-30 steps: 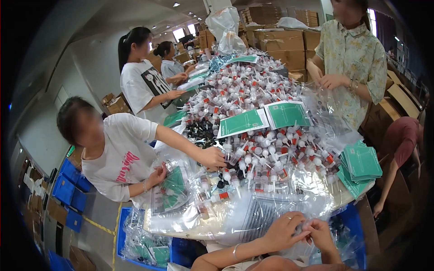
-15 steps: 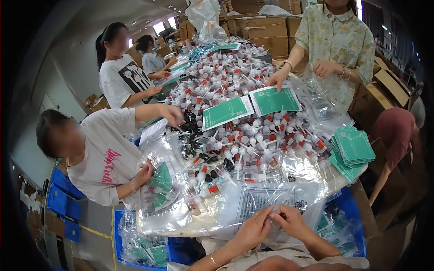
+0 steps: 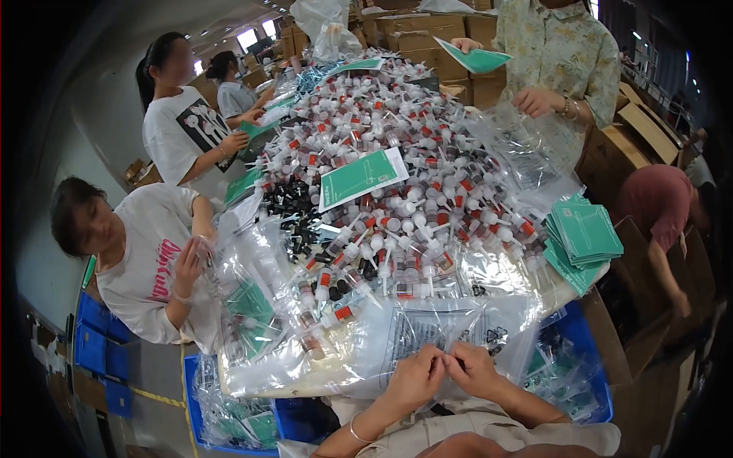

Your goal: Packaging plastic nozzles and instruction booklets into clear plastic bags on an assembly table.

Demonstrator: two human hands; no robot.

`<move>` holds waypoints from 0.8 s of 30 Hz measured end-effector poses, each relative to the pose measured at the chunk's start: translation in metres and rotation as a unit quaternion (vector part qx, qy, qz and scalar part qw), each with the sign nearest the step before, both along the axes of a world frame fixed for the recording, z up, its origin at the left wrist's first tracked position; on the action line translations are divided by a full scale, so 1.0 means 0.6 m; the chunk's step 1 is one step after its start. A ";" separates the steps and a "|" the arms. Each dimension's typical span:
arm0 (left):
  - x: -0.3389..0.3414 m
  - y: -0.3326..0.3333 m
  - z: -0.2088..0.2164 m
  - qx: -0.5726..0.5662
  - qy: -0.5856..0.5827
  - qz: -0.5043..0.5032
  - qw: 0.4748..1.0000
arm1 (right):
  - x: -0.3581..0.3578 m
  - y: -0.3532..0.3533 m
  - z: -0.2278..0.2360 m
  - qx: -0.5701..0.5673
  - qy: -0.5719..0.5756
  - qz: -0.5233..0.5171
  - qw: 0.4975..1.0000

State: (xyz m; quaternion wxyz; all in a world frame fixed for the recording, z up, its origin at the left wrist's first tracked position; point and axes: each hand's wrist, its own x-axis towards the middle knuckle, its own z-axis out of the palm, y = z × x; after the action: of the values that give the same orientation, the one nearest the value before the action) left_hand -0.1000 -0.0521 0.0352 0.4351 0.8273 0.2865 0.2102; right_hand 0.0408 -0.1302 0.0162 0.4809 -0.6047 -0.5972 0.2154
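At the near edge of the table, my left hand (image 3: pixel 416 378) and my right hand (image 3: pixel 475 372) are side by side with fingers pinched. Both grip the near edge of a clear plastic bag (image 3: pixel 504 320) with dark print on it. The bag lies flat on the table, its far part spread toward a heap of small bottles (image 3: pixel 412 237). These are clear, with white nozzle tips and red bands. Several small black caps (image 3: pixel 286 206) lie to the left of the bottles. A green printed sheet (image 3: pixel 363 179) rests on top of the heap.
A stack of green booklets (image 3: pixel 584 233) stands at the table's right corner. Blue bins (image 3: pixel 195 401) of packed bags sit below the table. At left, a co-worker in a white shirt (image 3: pixel 164 259) handles plastic; across, another's hand (image 3: pixel 462 46) holds a green sheet.
My hands have come closer together on the bag's edge. The co-worker across has lifted one green sheet off the heap. The left co-worker has drawn a hand back from the black caps.
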 end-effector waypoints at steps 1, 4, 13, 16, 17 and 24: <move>0.000 -0.002 0.001 0.027 -0.006 0.005 1.000 | -0.001 -0.002 0.002 -0.001 0.001 -0.004 1.000; 0.002 -0.004 0.004 0.027 -0.012 0.000 1.000 | -0.001 -0.007 0.003 0.015 0.009 -0.002 1.000; 0.003 -0.004 -0.001 0.030 -0.036 0.021 0.999 | 0.000 -0.011 0.011 0.018 0.016 0.011 1.000; -0.012 0.038 0.003 0.051 0.000 0.126 0.991 | -0.003 -0.025 0.023 0.033 0.025 0.090 0.995; -0.019 0.027 0.009 0.010 -0.022 0.126 0.992 | 0.004 -0.028 0.022 0.007 0.059 0.067 0.996; -0.019 0.019 0.026 0.133 -0.086 -0.074 0.985 | -0.002 -0.019 0.031 -0.027 0.140 0.054 0.988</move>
State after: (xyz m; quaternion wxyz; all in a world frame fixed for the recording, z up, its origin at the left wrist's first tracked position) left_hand -0.1116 -0.0408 0.0506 0.3584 0.8755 0.1560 0.2839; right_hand 0.0396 -0.1415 0.0345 0.5307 -0.5487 -0.5494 0.3397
